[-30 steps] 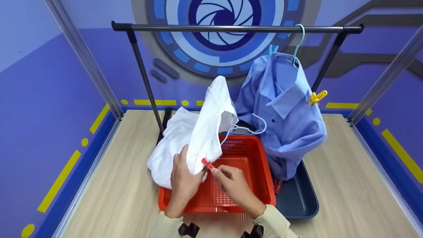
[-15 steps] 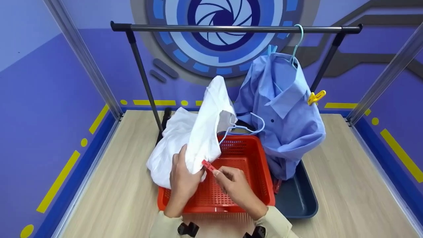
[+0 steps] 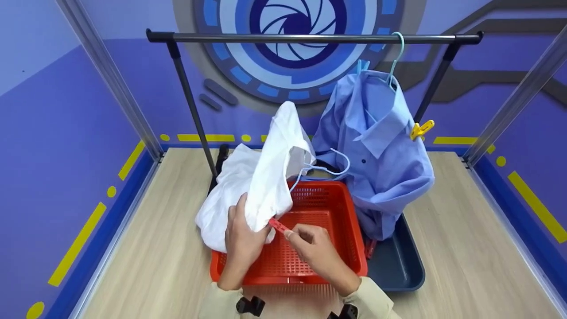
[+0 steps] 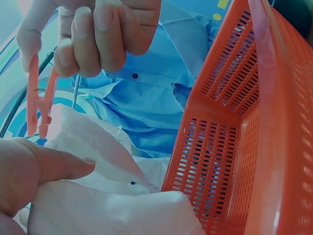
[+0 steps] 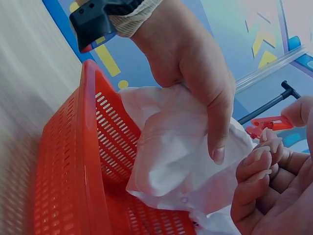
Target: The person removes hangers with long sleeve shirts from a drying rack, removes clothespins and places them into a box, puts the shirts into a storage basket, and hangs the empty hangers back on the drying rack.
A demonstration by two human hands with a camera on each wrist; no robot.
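Note:
A white shirt (image 3: 271, 177) lies partly over the red basket, its shoulder raised around a blue hanger (image 3: 341, 167) whose hook points right. My left hand (image 3: 242, 237) grips the shirt's near edge, thumb over the cloth in the right wrist view. Between thumb and fingers, my right hand (image 3: 315, 250) pinches a red clothespin (image 3: 278, 225). The left wrist view shows the clothespin (image 4: 41, 103) with its nose right at the white cloth, just above the left thumb. Curled fingers (image 5: 254, 171) of the right hand face the shirt in the right wrist view.
The red basket (image 3: 356, 239) stands below both hands. A dark grey tray (image 3: 416, 274) sits to its right. Behind, a blue shirt (image 3: 390, 164) hangs from a black rack (image 3: 283, 38), with a yellow clothespin (image 3: 421, 129) on its shoulder.
The white shirt and its hanger have shifted slightly left with my left hand. The red clothespin sits slightly lower at the cloth's edge, still pinched in my right hand.

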